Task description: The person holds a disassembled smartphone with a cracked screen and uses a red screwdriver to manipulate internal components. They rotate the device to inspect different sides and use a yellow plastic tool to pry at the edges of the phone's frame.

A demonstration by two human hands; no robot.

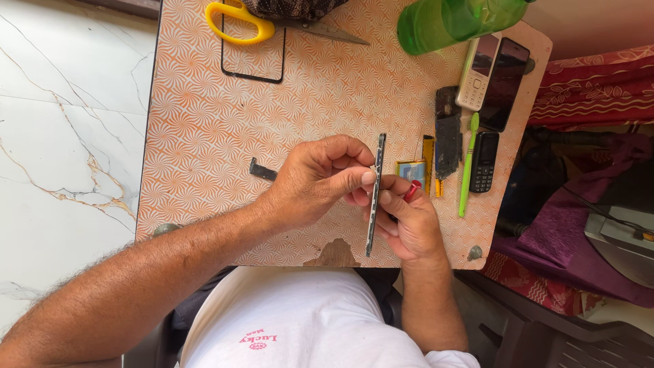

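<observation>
My left hand (pixel 320 178) and my right hand (pixel 407 223) both hold a thin dark phone body (pixel 375 197) on edge above the orange patterned table (pixel 204 136). The left thumb and fingers pinch its upper half from the left. My right hand supports it from the right and also grips a small red-handled tool (pixel 412 190) pressed against the phone's side. A small dark part (pixel 262 170) lies on the table left of my left hand.
To the right lie a battery (pixel 411 168), a cracked dark panel (pixel 447 131), a green toothbrush (pixel 468 163) and three phones (pixel 485 160). Yellow-handled scissors (pixel 240 20) and a clear screen glass (pixel 253 60) sit at the far left; a green bottle (pixel 449 20) stands far right.
</observation>
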